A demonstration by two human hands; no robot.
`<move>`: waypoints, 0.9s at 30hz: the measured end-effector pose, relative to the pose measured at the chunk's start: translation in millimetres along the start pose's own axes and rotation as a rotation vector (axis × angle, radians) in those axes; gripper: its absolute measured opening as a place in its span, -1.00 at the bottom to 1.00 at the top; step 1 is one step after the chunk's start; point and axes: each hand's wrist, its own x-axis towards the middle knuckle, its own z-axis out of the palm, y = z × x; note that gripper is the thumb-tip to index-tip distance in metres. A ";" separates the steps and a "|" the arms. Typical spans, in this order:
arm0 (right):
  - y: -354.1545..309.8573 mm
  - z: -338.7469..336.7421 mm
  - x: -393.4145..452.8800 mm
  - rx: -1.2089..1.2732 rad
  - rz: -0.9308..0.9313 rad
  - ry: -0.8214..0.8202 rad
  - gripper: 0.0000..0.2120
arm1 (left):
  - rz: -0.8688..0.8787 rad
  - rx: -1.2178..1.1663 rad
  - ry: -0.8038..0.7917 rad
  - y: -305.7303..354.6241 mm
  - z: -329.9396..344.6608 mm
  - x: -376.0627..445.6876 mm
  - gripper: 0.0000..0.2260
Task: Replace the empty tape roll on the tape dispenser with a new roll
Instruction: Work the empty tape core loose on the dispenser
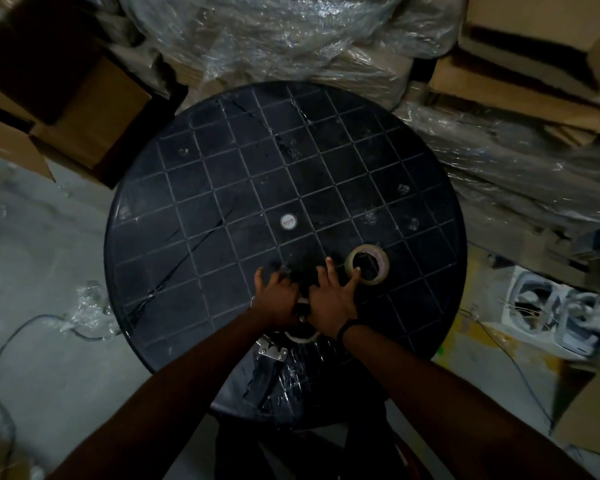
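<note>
Your left hand [277,299] is curled around the upper part of the tape dispenser [300,320], fingers closed on it, pressing it against the near part of the round black table [222,188]. Your right hand [331,303] lies flat and spread over the same dispenser, grasping nothing; its outstretched forefinger [354,274] touches the rim of the new tape roll [368,263]. You wear a dark band on the right wrist [347,328].

Most of the dispenser is hidden beneath both hands. What shows is a pale curved piece [302,336] just below your wrists, probably the empty core, though the dim light does not let you be sure, and a toothed metal cutter plate [272,351] at the table's near edge.

The new roll lies flat on the table just right of your right hand, clear tape on a brownish core, its hole facing up.

The table top carries a raised grid pattern and a small round white cap [289,222] at its centre. Behind it stand stacks wrapped in crinkled clear plastic film [274,39], with cardboard boxes [84,109] to the left and more to the right. A cable [4,358] trails across the grey floor on the left.
</note>
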 end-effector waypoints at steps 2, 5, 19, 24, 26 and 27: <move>3.7 -1.8 3.2 0.043 -0.027 -0.003 -0.58 | -0.014 -0.032 0.000 -1.0 -0.3 0.4 -0.42; 5.3 -6.4 6.9 0.133 -0.032 -0.084 -0.63 | -0.026 -0.066 -0.013 0.5 -2.7 -0.5 -0.44; -3.3 -6.7 3.7 -0.028 -0.012 -0.005 -0.53 | -0.209 -0.171 0.097 17.2 1.8 -8.5 -0.61; 7.4 0.6 5.8 0.095 0.053 -0.075 -0.44 | -0.551 -0.521 0.097 9.9 -3.6 -17.1 -0.80; 5.1 2.0 6.1 0.079 0.019 -0.148 -0.43 | -0.636 -0.653 0.130 5.2 -0.6 -19.6 -0.89; 2.2 0.1 7.0 0.093 0.017 -0.183 -0.44 | -0.644 -0.689 0.127 3.8 2.4 -20.1 -0.87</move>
